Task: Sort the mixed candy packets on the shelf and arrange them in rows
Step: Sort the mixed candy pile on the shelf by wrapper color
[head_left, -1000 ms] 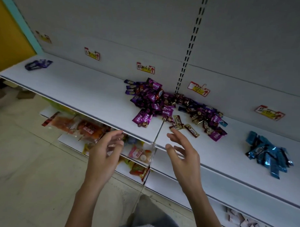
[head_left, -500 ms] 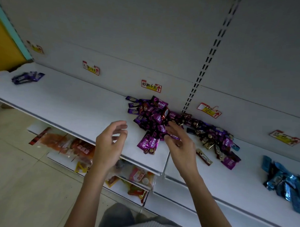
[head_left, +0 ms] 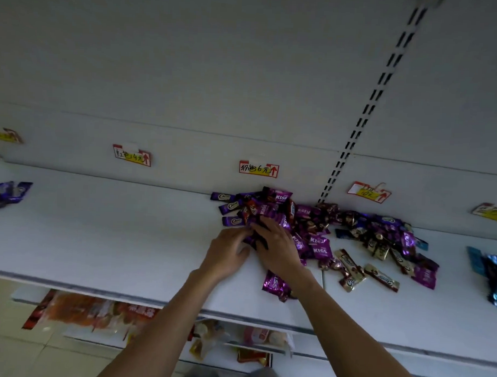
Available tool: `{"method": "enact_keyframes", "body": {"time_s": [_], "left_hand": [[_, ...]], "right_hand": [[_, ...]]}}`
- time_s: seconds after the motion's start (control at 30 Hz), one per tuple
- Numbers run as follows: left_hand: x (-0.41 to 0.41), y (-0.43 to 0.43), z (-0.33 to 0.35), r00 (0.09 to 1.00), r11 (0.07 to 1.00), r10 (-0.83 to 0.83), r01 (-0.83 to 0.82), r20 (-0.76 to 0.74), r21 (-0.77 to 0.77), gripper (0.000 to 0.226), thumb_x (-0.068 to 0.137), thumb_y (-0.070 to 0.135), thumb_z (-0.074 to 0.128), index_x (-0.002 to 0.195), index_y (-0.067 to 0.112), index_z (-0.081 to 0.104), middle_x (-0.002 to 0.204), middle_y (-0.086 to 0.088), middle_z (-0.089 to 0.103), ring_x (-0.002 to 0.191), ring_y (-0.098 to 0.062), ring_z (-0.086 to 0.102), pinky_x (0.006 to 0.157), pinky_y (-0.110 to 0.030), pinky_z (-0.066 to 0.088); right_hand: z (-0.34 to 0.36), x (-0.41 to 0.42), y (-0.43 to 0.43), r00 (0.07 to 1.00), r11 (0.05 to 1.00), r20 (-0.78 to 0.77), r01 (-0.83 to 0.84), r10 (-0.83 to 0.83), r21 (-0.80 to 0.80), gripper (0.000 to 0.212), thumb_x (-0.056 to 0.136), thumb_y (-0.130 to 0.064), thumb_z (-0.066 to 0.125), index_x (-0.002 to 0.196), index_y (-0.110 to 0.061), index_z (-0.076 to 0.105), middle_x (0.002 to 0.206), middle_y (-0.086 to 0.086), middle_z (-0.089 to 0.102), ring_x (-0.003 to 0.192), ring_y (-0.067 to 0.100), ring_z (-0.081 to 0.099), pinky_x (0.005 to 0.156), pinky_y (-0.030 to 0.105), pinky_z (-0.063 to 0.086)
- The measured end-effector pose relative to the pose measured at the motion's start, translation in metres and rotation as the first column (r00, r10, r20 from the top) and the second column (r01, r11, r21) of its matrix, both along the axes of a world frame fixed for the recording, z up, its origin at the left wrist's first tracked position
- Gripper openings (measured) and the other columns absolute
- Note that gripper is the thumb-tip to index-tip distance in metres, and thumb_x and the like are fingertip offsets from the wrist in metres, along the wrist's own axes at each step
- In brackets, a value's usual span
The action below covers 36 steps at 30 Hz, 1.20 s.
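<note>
- Mixed candy packets (head_left: 311, 218) in one loose heap at the back of the shelf (head_left: 113, 240), just under the price tags (head_left: 258, 169); a few gold bars (head_left: 351, 269) apart on the near side.
- Right hand (head_left: 279, 245) laid on the purple packets, fingers (head_left: 265, 228) straight and a little spread, pressing, not closing.
- Left hand (head_left: 228, 255) just beside it, fingers (head_left: 238, 235) bent into the edge of the heap; cannot tell whether holding a packet, the tips hidden.
- Probably very light, thin and slippery in the foil, soft to bend: better to pinch at the crimped ends, or to sweep flat with the palm.
- Much free shelf to the left for the rows.
- One purple packet (head_left: 275, 286) near the front edge, easy to knock over it.
- Blue packets (head_left: 492, 270) well apart on the right.
</note>
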State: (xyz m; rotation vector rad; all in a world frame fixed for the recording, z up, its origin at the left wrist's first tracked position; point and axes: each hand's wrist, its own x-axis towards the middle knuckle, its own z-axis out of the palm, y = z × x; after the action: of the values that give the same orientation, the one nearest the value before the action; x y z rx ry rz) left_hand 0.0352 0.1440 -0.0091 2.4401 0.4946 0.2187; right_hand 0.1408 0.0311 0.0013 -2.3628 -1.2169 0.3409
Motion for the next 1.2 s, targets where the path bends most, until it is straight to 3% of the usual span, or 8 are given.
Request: {"method": "enact_keyframes", "body": {"time_s": [0.13, 0.33, 0.47, 0.7, 0.87, 0.93, 1.07, 1.2], "left_hand": [[-0.005, 0.005, -0.015, 0.998, 0.973, -0.034, 0.044, -0.047, 0.226, 0.049, 0.092, 0.022, 0.049, 0.140, 0.016, 0.040, 0.146, 0.001, 0.039, 0.129, -0.023, 0.038, 0.101, -0.034, 0.032], [-0.015, 0.028, -0.014, 0.991, 0.987, 0.039, -0.057, 0.126, 0.147, 0.027, 0.085, 0.021, 0.065, 0.109, 0.009, 0.063, 0.104, -0.007, 0.066, 0.094, -0.025, 0.059, 0.080, -0.037, 0.049], [0.006, 0.039, -0.014, 0.987, 0.968, 0.088, -0.117, 0.135, 0.223, 0.041, 0.082, 0.025, 0.069, 0.118, 0.009, 0.058, 0.115, -0.009, 0.061, 0.108, -0.029, 0.054, 0.085, -0.040, 0.045], [0.008, 0.054, -0.017, 0.992, 0.960, 0.121, -0.106, -0.041, 0.260, 0.046, 0.090, 0.026, 0.057, 0.133, 0.018, 0.047, 0.120, -0.005, 0.059, 0.110, -0.025, 0.049, 0.087, -0.034, 0.035], [0.009, 0.059, -0.011, 0.984, 0.992, 0.111, -0.102, -0.141, 0.073, 0.037, 0.085, 0.019, 0.059, 0.122, 0.014, 0.054, 0.106, -0.007, 0.051, 0.102, -0.025, 0.052, 0.079, -0.028, 0.040], [0.011, 0.060, -0.008, 0.979, 0.979, 0.174, -0.184, -0.110, -0.083, 0.032, 0.080, 0.008, 0.059, 0.112, 0.011, 0.059, 0.098, -0.005, 0.046, 0.097, -0.025, 0.054, 0.072, -0.024, 0.037], [0.009, 0.059, -0.008, 0.976, 0.971, 0.206, -0.212, -0.066, -0.109, 0.031, 0.079, 0.013, 0.063, 0.109, 0.011, 0.056, 0.107, -0.006, 0.050, 0.104, -0.024, 0.051, 0.080, -0.029, 0.041], [0.020, 0.073, -0.012, 0.995, 0.985, 0.103, -0.104, 0.009, 0.141, 0.057, 0.087, 0.026, 0.060, 0.138, 0.012, 0.038, 0.144, -0.006, 0.037, 0.133, -0.025, 0.030, 0.104, -0.037, 0.030]], "right_hand": [[-0.014, 0.005, -0.014, 0.994, 0.998, 0.089, 0.065, -0.065, 0.003, 0.044, 0.094, -0.027, 0.049, 0.138, -0.028, 0.043, 0.152, -0.004, 0.028, 0.141, 0.015, 0.025, 0.117, 0.036, 0.016], [-0.010, 0.015, -0.024, 0.942, 0.947, 0.115, 0.321, -0.316, -0.027, 0.037, 0.090, -0.040, 0.055, 0.121, -0.022, 0.060, 0.139, -0.002, 0.046, 0.131, 0.019, 0.036, 0.112, 0.047, 0.022], [-0.001, 0.007, -0.007, 0.908, 0.914, 0.202, 0.392, -0.366, -0.104, 0.049, 0.084, -0.057, 0.055, 0.118, -0.021, 0.059, 0.129, 0.001, 0.046, 0.123, 0.022, 0.035, 0.103, 0.047, 0.029], [0.002, 0.000, 0.004, 0.931, 0.935, 0.150, 0.346, -0.332, -0.082, 0.030, 0.092, -0.034, 0.052, 0.119, -0.022, 0.060, 0.120, 0.000, 0.054, 0.108, 0.019, 0.054, 0.095, 0.039, 0.042], [0.019, 0.016, 0.003, 0.907, 0.895, 0.146, 0.415, -0.394, -0.161, 0.016, 0.090, -0.022, 0.054, 0.083, -0.015, 0.067, 0.079, -0.002, 0.062, 0.068, 0.017, 0.059, 0.070, 0.031, 0.050], [0.023, 0.023, 0.009, 0.872, 0.871, 0.070, 0.488, -0.484, -0.054, 0.023, 0.089, -0.021, 0.057, 0.068, -0.013, 0.064, 0.069, -0.002, 0.061, 0.059, 0.016, 0.055, 0.059, 0.028, 0.048], [0.027, 0.028, 0.025, 0.880, 0.853, -0.003, 0.461, -0.475, 0.246, 0.013, 0.086, -0.013, 0.060, 0.082, -0.002, 0.067, 0.091, 0.005, 0.063, 0.077, 0.021, 0.058, 0.062, 0.026, 0.044], [0.019, 0.035, 0.050, 0.982, 0.977, -0.002, 0.186, -0.187, 0.106, 0.018, 0.091, -0.014, 0.053, 0.098, -0.003, 0.065, 0.131, 0.007, 0.054, 0.118, 0.020, 0.050, 0.103, 0.034, 0.037]]}}
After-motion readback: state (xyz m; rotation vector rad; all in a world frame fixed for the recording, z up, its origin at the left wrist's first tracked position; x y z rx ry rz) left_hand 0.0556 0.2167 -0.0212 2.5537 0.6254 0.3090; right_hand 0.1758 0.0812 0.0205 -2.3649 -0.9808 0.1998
